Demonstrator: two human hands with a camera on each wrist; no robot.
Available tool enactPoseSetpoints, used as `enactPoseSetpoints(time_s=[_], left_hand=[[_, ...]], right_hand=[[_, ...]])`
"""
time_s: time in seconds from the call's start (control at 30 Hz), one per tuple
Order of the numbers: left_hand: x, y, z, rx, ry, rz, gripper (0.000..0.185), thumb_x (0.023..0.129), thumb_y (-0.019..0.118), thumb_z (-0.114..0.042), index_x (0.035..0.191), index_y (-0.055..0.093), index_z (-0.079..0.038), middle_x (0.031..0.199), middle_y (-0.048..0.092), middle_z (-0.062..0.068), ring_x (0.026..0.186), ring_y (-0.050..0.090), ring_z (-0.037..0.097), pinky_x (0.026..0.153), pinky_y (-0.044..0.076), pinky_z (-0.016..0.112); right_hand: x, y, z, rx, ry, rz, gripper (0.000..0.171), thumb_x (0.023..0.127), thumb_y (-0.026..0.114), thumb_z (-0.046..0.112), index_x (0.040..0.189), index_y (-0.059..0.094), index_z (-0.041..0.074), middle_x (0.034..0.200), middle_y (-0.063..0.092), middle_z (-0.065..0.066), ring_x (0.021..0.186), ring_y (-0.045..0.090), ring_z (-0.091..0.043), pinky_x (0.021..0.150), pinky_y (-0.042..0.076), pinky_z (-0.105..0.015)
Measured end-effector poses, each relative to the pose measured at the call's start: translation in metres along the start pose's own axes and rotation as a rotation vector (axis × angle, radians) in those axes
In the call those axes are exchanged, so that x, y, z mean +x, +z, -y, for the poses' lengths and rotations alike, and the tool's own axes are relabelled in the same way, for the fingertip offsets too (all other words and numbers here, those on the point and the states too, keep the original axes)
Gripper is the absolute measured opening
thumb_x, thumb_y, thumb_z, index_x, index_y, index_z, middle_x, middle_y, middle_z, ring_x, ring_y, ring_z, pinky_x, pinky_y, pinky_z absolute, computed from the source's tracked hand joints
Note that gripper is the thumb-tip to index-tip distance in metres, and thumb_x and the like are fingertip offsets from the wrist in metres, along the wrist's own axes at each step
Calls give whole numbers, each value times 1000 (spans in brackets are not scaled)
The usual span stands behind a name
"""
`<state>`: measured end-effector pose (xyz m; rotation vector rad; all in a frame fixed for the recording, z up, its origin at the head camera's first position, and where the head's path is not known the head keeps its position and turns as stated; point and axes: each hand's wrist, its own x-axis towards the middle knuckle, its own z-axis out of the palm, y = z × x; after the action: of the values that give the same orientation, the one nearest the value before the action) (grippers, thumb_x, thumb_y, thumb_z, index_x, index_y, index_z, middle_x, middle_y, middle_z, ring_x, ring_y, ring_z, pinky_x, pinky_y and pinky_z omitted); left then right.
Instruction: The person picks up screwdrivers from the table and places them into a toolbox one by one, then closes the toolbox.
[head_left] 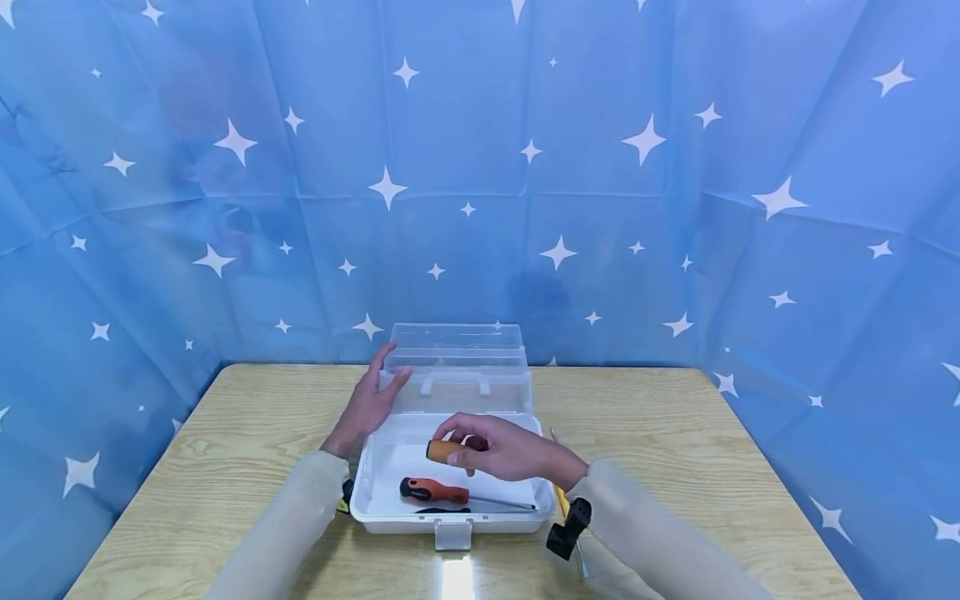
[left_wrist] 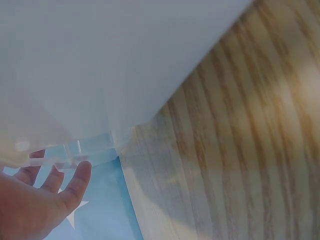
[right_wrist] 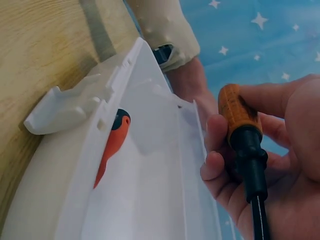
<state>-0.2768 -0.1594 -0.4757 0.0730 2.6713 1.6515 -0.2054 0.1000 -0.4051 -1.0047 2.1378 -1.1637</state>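
A white toolbox (head_left: 358,492) stands on the table with its clear lid (head_left: 456,392) raised at the back. My left hand (head_left: 370,408) holds the lid's left edge, thumb in front and fingers at the side. Over the box, my right hand (head_left: 498,446) grips a screwdriver (right_wrist: 240,112) by its orange-brown handle. Its black collar and dark shaft show in the right wrist view; the tip is out of sight. Below that hand, a red-and-black screwdriver (head_left: 435,490) lies inside the box, beside a dark, partly hidden tool (head_left: 442,510) at the front wall.
A clear latch (head_left: 453,535) hangs from the box front. Right of the box lies a yellow tool (head_left: 561,498) with thin metal ends, partly covered by my wrist. A small black-and-yellow item (head_left: 344,503) is at the left. A starred blue curtain (head_left: 465,167) encloses the wooden table (head_left: 645,433).
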Motion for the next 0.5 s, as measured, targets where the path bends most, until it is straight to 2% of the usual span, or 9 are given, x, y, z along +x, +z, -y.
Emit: enactPoseSetpoints(time_s=[0.1,0.33,0.4,0.5], left_hand=[[0,0,0,-5,6,3,79,91,47,-72,156,14,-44,166,17,7,148,24,41,106,32,69],[1,0,1,-11,23,8,81,90,47,-74,156,14,-43,165,19,8,146,28,41,105,35,68],[0,0,1,-4,25,9,81,90,46,-75,157,14,-42,165,17,8,147,26,41,106,33,69],[0,0,2,-2,34,7,80,91,46,-73,157,14,-41,165,17,8,147,25,41,107,32,69]], right_hand=[[4,3,0,3,-4,13,26,103,56,18,128,58,21,105,64,1,75,64,-23,65,51,-24],[12,13,1,-2,-35,44,26,101,58,17,127,59,21,101,65,2,76,65,-26,69,53,-23],[14,16,0,-13,-39,46,26,101,58,18,127,59,21,103,65,2,76,65,-25,69,52,-23],[17,19,-2,-33,-44,39,26,101,59,18,126,60,21,105,65,3,78,64,-15,72,52,-22]])
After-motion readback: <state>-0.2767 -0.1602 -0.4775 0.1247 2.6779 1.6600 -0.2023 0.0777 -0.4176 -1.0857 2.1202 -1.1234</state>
